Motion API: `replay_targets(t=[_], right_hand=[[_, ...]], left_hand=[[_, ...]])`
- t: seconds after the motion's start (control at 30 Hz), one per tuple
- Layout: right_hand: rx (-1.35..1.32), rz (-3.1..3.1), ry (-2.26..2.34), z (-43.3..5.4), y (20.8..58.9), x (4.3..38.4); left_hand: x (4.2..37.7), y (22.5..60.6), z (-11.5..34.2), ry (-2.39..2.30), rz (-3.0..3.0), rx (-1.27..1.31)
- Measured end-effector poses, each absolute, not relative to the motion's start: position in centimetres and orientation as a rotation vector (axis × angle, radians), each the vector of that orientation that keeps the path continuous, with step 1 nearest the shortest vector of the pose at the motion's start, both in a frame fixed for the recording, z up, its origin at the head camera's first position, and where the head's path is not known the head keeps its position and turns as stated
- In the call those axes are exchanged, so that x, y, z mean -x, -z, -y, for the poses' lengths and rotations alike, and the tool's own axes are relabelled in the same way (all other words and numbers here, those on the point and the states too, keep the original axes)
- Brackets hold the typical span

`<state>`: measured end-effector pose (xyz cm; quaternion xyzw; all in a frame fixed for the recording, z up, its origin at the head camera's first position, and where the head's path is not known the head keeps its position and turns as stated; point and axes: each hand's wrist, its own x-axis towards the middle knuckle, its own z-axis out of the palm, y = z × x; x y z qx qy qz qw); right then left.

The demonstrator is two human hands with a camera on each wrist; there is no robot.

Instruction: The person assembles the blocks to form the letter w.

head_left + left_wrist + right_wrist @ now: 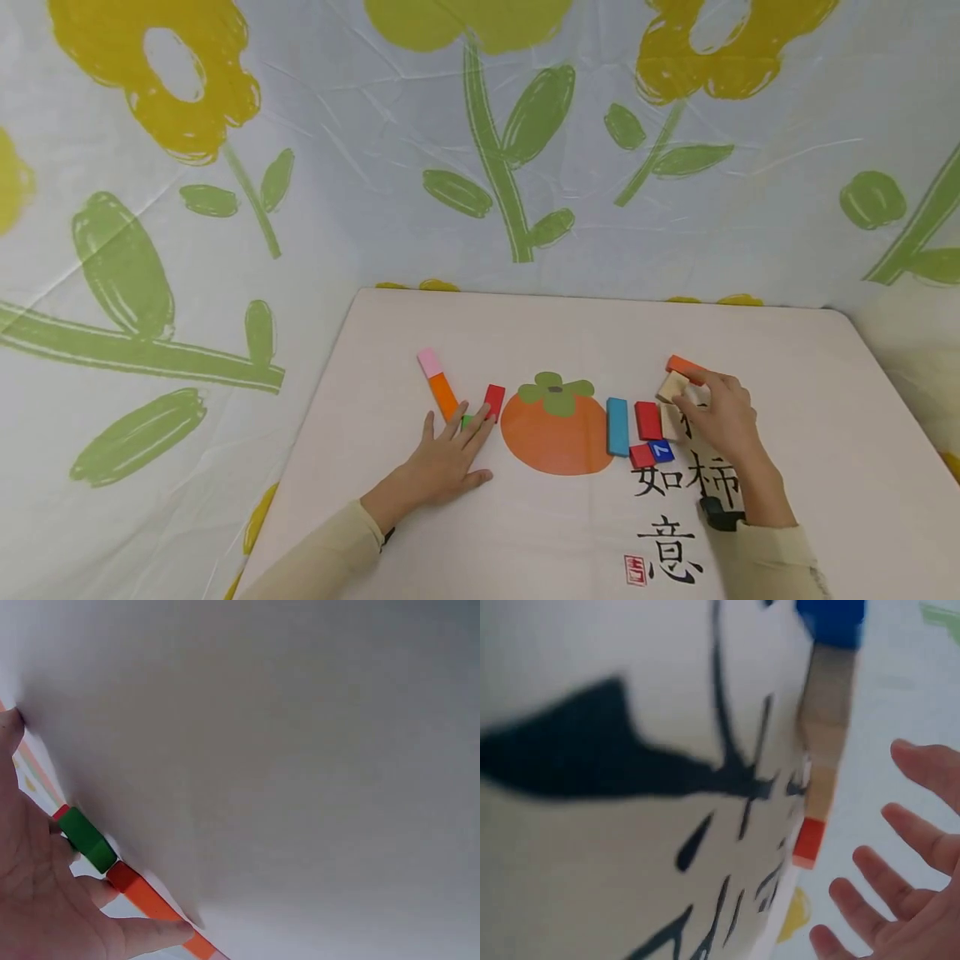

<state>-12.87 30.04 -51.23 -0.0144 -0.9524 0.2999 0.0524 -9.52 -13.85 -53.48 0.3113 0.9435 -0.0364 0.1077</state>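
My left hand (442,467) lies palm down with spread fingers over a row of blocks. Its fingertips touch a green block (88,841) and an orange block (154,904), and one reaches a red block (495,398) beside the printed persimmon. A pink block (430,362) continues the row at its far end. On the other side, my right hand (726,421) hovers beside a plain wooden block (672,387) and a red-orange block (682,365), with fingers apart and nothing between them in the right wrist view. Another wooden block (670,421) sits just nearer, partly behind the thumb.
Left of the wooden blocks stand a red block (648,421), a small red block (642,456), a dark blue block marked 7 (661,451) and a long light blue block (617,427). The pale table (555,533) carries a printed persimmon and black characters. Flowered cloth (322,167) hangs behind.
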Motion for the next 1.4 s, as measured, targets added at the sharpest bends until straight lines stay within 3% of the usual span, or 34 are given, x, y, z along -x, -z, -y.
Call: replay_targets(t=[0.57, 1.4], right_hand=[[0.213, 3.074, -0.812, -30.1, 51.9, 14.3], [0.177, 3.178, -0.71, -30.3, 51.1, 16.0]], left_hand=[[9.4, 53.6, 13.9, 0.063, -2.782, -0.91], [9.4, 54.0, 14.2, 0.048, -2.778, -0.896]])
